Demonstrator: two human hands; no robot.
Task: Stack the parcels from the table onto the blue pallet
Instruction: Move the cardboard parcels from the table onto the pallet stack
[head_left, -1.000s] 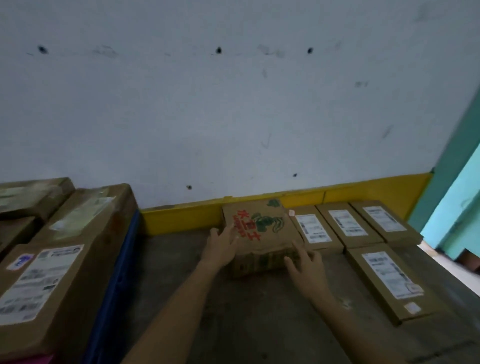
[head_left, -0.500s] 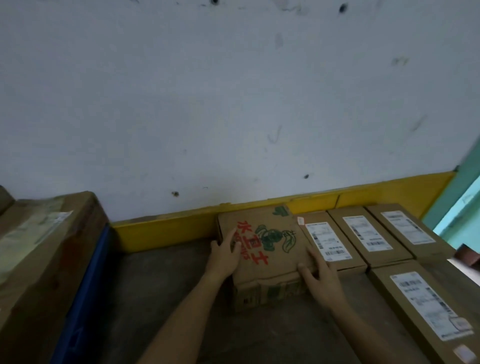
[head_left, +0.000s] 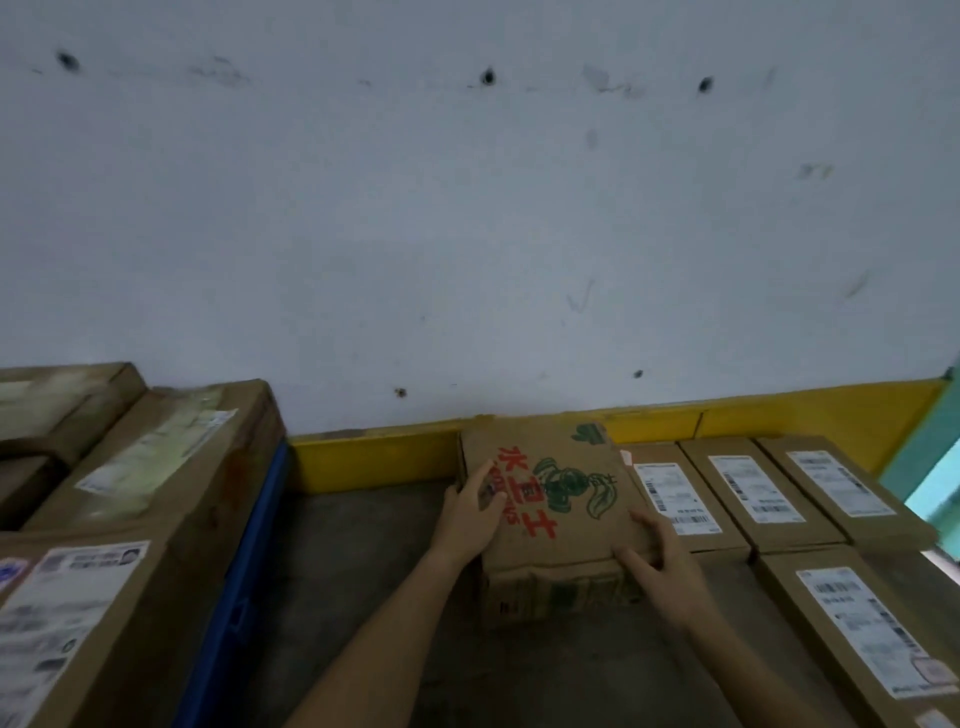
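A brown cardboard parcel (head_left: 556, 499) with red characters and a green drawing sits on the grey table (head_left: 363, 571), against the yellow strip at the wall. My left hand (head_left: 470, 514) grips its left edge, thumb on top. My right hand (head_left: 662, 564) clasps its front right corner. Several flat parcels with white labels (head_left: 675, 493) lie to its right. The blue pallet (head_left: 239, 587) shows as a blue edge at the left, with large brown parcels (head_left: 156, 493) stacked on it.
A white wall (head_left: 467, 234) rises just behind the table, with a yellow strip (head_left: 374, 457) along its foot. A teal doorframe (head_left: 935, 457) stands at the far right. Bare grey table surface lies between the pallet and the held parcel.
Both hands have closed tighter on the printed parcel's sides. The view has swung back left, so more of the pallet's stacked parcels show.
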